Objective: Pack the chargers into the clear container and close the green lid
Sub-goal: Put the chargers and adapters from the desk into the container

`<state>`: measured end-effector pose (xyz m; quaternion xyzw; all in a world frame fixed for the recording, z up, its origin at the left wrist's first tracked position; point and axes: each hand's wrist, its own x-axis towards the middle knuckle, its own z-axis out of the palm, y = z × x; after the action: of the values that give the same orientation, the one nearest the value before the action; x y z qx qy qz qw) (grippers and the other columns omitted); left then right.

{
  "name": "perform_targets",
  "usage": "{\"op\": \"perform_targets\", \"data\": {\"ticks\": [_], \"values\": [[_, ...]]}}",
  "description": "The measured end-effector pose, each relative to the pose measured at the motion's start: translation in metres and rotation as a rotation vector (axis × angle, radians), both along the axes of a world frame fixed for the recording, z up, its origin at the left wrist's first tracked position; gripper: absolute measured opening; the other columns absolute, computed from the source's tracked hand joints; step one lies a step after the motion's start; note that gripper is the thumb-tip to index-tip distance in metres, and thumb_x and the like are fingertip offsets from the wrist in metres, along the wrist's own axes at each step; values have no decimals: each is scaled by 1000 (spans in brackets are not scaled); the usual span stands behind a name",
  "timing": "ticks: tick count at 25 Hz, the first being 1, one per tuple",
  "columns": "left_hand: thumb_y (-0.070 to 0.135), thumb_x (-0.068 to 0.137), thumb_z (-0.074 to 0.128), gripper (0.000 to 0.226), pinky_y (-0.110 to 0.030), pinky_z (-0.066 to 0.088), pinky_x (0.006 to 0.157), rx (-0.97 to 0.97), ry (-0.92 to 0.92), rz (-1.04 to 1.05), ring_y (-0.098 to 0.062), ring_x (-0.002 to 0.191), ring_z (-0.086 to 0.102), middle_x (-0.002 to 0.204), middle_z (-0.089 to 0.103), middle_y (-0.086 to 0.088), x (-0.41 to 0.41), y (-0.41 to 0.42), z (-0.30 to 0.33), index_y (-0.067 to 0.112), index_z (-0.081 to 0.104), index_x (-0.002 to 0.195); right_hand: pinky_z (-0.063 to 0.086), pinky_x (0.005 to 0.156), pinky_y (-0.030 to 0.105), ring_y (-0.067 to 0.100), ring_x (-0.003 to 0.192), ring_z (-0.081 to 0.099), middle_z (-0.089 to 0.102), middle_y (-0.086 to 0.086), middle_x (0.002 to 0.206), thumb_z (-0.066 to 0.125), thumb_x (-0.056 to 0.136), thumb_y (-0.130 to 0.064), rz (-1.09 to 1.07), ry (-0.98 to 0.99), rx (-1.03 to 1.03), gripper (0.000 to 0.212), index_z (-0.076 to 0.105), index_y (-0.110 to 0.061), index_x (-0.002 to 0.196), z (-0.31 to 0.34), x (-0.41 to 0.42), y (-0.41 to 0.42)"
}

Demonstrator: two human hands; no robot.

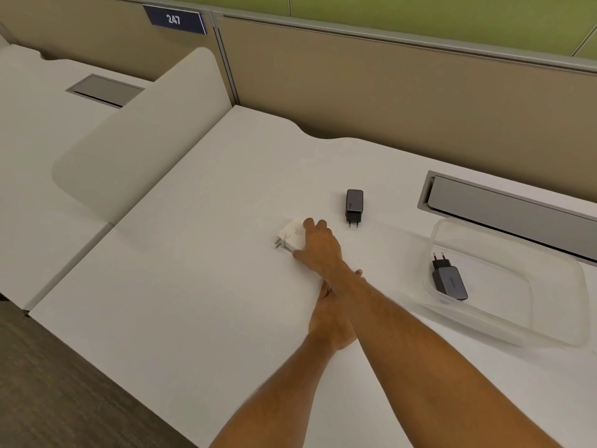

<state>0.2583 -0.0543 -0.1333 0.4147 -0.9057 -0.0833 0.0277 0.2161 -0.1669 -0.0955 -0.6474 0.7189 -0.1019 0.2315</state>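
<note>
A white charger [292,234] lies on the white desk [200,270] with its prongs pointing left. My right hand [318,247] reaches across and closes over it, fingers on top and thumb at its near edge. My left hand [331,318] rests flat on the desk, partly hidden under my right forearm, and holds nothing. A black charger [354,205] lies just right of the white one, prongs toward me. The clear container [549,318] stands open at the right with another black charger [449,281] inside. No green lid is in view.
A grey cable hatch [504,205] is set in the desk behind the container. Beige partition panels [387,92] close off the back. A rounded white divider [145,140] separates the neighbouring desk on the left. The floor [48,383] lies beyond the desk's near-left edge.
</note>
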Motion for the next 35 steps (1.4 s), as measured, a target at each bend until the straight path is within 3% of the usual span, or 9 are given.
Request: {"op": "perform_targets", "data": {"ticks": [3,5,7,12,18,22,25,28,35], "values": [[59,93,23,77,-47,-12,112,4,-109,-30,-26,146,-3,161,8,-6,0,-1,-8,18,-17,145,42,73,34,30,110,49,43,12,126,79,64,-41,-64,-10,67,90,34,-7,134,3,-3,1],[57,94,30,76,-44,-20,111,44,-64,-12,-24,148,-7,162,2,-5,-2,-2,-13,21,-10,149,42,72,34,29,113,47,40,11,126,79,61,-46,-109,-4,103,90,39,-4,130,4,-7,7],[52,94,36,71,-41,-18,114,65,10,18,-23,149,2,161,13,-4,-4,-2,-14,21,7,151,42,70,33,28,110,47,40,9,123,77,60,-49,-129,19,116,81,48,-4,120,6,-14,12],[48,91,39,63,-43,11,121,81,129,86,-20,143,24,151,39,-4,-6,-2,-14,19,27,145,44,80,36,27,104,49,44,10,122,75,61,-52,-85,160,39,74,53,-5,114,24,-40,26],[51,94,22,65,-41,-4,120,62,53,76,-17,148,6,161,17,1,-6,-3,-20,20,15,151,51,80,38,27,101,51,47,10,116,77,59,-51,-211,114,-78,76,53,-8,117,57,-90,48],[49,94,23,64,-39,-4,120,64,72,71,-15,148,4,161,13,5,-5,-3,-21,21,15,151,52,79,37,26,101,53,48,8,116,79,58,-48,-382,46,-143,78,54,-8,119,81,-136,65],[46,95,26,62,-37,-4,120,64,79,67,-15,148,5,161,13,5,-4,-2,-21,21,16,151,49,69,32,26,93,56,48,7,113,80,56,-46,-472,51,-168,75,56,-9,116,97,-175,83],[45,96,29,61,-37,-4,120,68,88,66,-15,148,6,161,14,5,-3,-2,-20,20,17,151,41,65,30,26,82,53,48,8,111,80,57,-42,-538,107,-108,71,56,-7,113,106,-217,106],[45,97,30,61,-37,-3,120,82,80,67,-14,148,3,161,12,5,-3,-1,-21,20,15,151,50,74,36,32,97,60,48,12,122,82,59,-37,-544,339,88,79,51,-5,124,94,-280,170]]}}
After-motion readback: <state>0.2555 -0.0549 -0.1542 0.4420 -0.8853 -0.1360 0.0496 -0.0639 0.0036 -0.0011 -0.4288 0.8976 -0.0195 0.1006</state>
